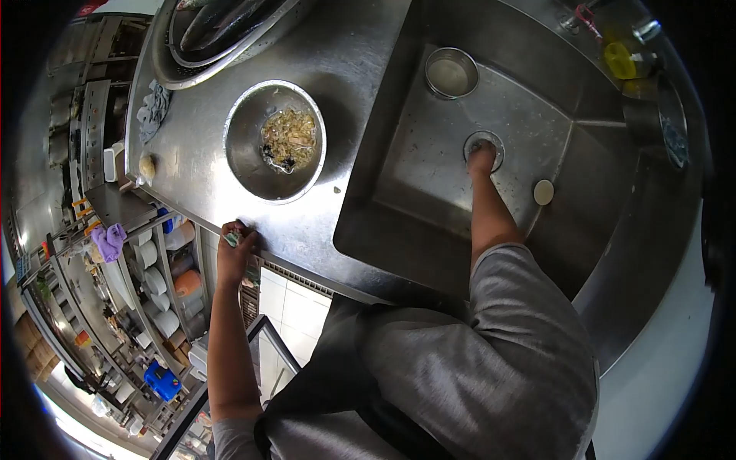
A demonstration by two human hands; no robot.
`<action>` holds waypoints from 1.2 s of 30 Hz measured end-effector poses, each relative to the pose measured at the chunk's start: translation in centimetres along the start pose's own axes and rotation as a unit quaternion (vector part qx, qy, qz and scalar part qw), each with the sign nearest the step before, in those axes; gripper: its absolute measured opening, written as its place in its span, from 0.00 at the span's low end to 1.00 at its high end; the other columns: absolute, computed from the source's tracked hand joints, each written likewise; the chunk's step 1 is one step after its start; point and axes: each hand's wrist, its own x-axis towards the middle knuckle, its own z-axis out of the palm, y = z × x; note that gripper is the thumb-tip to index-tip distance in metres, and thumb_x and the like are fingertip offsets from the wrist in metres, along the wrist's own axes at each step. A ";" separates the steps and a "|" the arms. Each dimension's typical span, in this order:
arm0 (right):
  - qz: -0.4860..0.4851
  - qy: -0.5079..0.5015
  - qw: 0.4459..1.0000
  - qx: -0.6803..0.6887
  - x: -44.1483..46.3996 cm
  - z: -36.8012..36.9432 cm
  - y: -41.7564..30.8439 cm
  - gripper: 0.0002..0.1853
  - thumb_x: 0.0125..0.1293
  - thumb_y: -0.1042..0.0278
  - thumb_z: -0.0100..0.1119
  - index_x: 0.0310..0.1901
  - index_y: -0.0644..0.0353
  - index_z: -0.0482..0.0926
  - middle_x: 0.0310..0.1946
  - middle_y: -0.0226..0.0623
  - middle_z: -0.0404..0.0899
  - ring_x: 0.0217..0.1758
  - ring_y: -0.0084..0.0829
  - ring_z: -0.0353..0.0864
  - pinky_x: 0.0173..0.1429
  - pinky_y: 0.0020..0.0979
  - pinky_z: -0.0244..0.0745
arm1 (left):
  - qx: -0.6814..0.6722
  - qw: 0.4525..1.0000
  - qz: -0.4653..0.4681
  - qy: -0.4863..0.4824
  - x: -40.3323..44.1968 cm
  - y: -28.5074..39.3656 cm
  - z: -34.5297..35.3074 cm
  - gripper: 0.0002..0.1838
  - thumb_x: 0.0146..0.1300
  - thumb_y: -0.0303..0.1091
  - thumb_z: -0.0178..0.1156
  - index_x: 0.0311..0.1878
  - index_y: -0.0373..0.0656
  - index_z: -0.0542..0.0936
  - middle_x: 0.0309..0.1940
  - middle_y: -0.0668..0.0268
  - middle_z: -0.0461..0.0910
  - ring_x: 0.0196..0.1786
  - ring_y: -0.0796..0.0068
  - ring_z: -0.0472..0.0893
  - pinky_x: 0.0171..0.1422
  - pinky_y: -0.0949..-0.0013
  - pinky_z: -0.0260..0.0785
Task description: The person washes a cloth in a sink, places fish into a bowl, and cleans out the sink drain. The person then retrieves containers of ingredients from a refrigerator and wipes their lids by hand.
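My right hand (481, 157) reaches down into the steel sink (414, 153), at the round drain (498, 153); its fingertips are hidden there. My left hand (238, 239) is at the counter's front edge, its fingers closed round a small greenish thing that I cannot make out. Beyond it on the counter stands a steel bowl (244, 165) with yellowish, wet food scraps (291, 139) and some dark bits. In the sink, a round metal container (452, 73) stands near the far wall, and a pale oval object (543, 192) lies right of the drain.
Large metal bowls (201, 77) holding fish stand at the counter's back left, near a grey cloth (154, 110). A yellow bottle (619, 61) sits at the sink's back right. Shelves with stacked white bowls (153, 280) are at the left.
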 end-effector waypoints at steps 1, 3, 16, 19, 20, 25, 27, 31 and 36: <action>-0.042 -0.046 0.998 -0.018 -0.3 -1.4 -0.5 0.13 0.59 0.72 0.52 0.45 0.66 0.77 0.50 0.51 0.75 0.57 0.48 0.70 0.61 0.41 0.65 | -0.022 1.000 -0.007 -0.001 -0.1 0.3 0.1 0.14 0.58 0.25 0.61 0.43 0.46 0.68 0.29 0.73 0.70 0.31 0.83 0.72 0.36 0.77 0.67; -0.083 -0.095 0.991 -0.037 -0.5 -2.7 -0.3 0.14 0.60 0.73 0.52 0.48 0.65 0.75 0.52 0.50 0.73 0.60 0.47 0.67 0.63 0.41 0.62 | -0.045 0.999 -0.017 -0.002 -0.2 0.6 0.2 0.14 0.57 0.24 0.62 0.43 0.46 0.68 0.30 0.73 0.71 0.32 0.83 0.71 0.36 0.77 0.67; -0.299 -0.304 0.845 -0.323 -0.5 -9.1 -2.1 0.16 0.67 0.66 0.41 0.52 0.60 0.71 0.57 0.46 0.69 0.59 0.48 0.69 0.59 0.41 0.68 | -0.032 0.999 -0.014 0.005 0.0 -0.1 0.0 0.14 0.57 0.26 0.62 0.42 0.46 0.68 0.32 0.74 0.70 0.34 0.84 0.70 0.40 0.77 0.65; -0.156 -0.172 0.962 -0.144 -1.8 -5.6 -1.0 0.14 0.63 0.73 0.41 0.50 0.64 0.69 0.50 0.54 0.71 0.52 0.52 0.72 0.58 0.43 0.68 | -0.029 1.000 -0.007 0.007 0.2 -0.4 -0.1 0.14 0.57 0.27 0.63 0.42 0.46 0.69 0.31 0.74 0.69 0.33 0.84 0.69 0.39 0.77 0.65; -0.156 -0.172 0.962 -0.145 -1.8 -4.1 -0.5 0.14 0.63 0.73 0.41 0.50 0.64 0.69 0.50 0.54 0.71 0.52 0.52 0.72 0.58 0.43 0.68 | -0.031 1.000 0.001 0.005 0.2 -0.6 0.0 0.13 0.57 0.27 0.63 0.42 0.46 0.69 0.30 0.74 0.69 0.32 0.85 0.69 0.39 0.78 0.64; -0.070 -0.018 0.997 0.014 -1.1 0.3 0.0 0.11 0.54 0.76 0.52 0.41 0.66 0.75 0.43 0.53 0.75 0.51 0.51 0.72 0.55 0.42 0.66 | -0.047 0.999 -0.002 0.008 -0.2 0.2 0.2 0.13 0.57 0.26 0.62 0.41 0.46 0.69 0.29 0.75 0.69 0.30 0.85 0.69 0.36 0.80 0.64; -0.034 -0.014 0.992 0.122 -0.9 0.4 0.7 0.11 0.53 0.76 0.56 0.40 0.65 0.76 0.41 0.52 0.75 0.50 0.50 0.72 0.54 0.42 0.66 | -0.043 0.999 -0.006 0.012 -0.1 0.1 0.2 0.12 0.57 0.26 0.62 0.41 0.46 0.69 0.28 0.75 0.69 0.29 0.85 0.69 0.35 0.80 0.64; -0.214 -0.082 0.972 -0.050 -0.3 -2.1 1.2 0.09 0.52 0.76 0.55 0.36 0.64 0.78 0.36 0.51 0.77 0.42 0.49 0.76 0.48 0.41 0.70 | -0.048 0.999 -0.004 0.009 0.0 0.0 0.2 0.13 0.57 0.25 0.62 0.41 0.46 0.69 0.27 0.75 0.70 0.29 0.85 0.70 0.34 0.79 0.65; -0.151 -0.196 0.969 -0.002 1.5 -3.7 1.5 0.06 0.52 0.75 0.58 0.34 0.60 0.80 0.30 0.46 0.80 0.36 0.44 0.80 0.41 0.37 0.73 | -0.085 0.996 -0.008 0.009 -0.1 0.1 0.3 0.13 0.57 0.25 0.62 0.42 0.46 0.69 0.28 0.75 0.70 0.30 0.85 0.71 0.35 0.79 0.65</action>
